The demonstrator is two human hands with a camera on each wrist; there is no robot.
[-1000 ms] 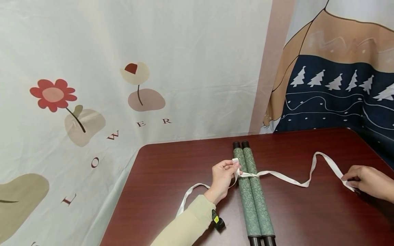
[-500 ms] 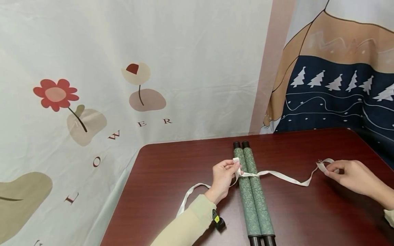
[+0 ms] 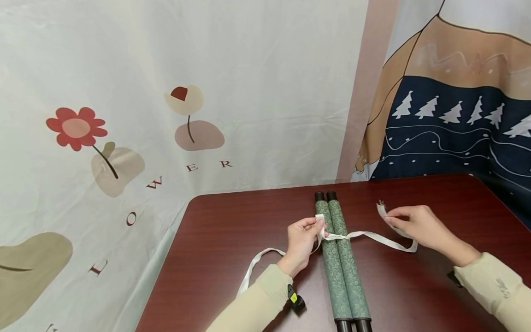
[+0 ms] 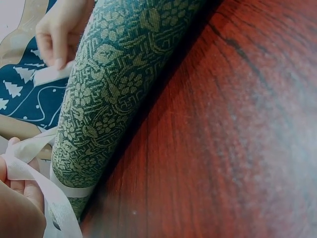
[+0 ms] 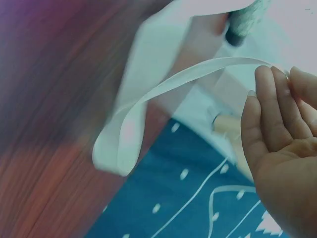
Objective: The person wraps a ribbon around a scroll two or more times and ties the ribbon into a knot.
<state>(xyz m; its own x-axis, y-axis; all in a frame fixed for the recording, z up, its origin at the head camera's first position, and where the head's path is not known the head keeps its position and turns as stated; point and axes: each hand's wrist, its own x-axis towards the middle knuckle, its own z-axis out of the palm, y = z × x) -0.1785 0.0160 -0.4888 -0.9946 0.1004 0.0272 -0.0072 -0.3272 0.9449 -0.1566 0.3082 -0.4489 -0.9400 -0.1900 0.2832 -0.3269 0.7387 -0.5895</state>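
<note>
Two green patterned scrolls with dark end knobs lie side by side on the table, a white ribbon wrapped around them near their upper part. My left hand pinches a small loop of the ribbon between thumb and fingers, just left of the scrolls; the left wrist view shows the ribbon crossing those fingers. To the right of the scrolls, my right hand pinches the ribbon's frayed free end, raised over the table. In the right wrist view the ribbon arcs from the fingertips into a hanging fold.
The dark red table meets a pale curtain with flower prints at its back edge. A navy curtain with white trees hangs at the right. Another length of ribbon trails left under the left forearm.
My right hand has moved left from the table's right side toward the scrolls, bringing the ribbon's end with it and folding the ribbon back. The left hand has stayed in place.
</note>
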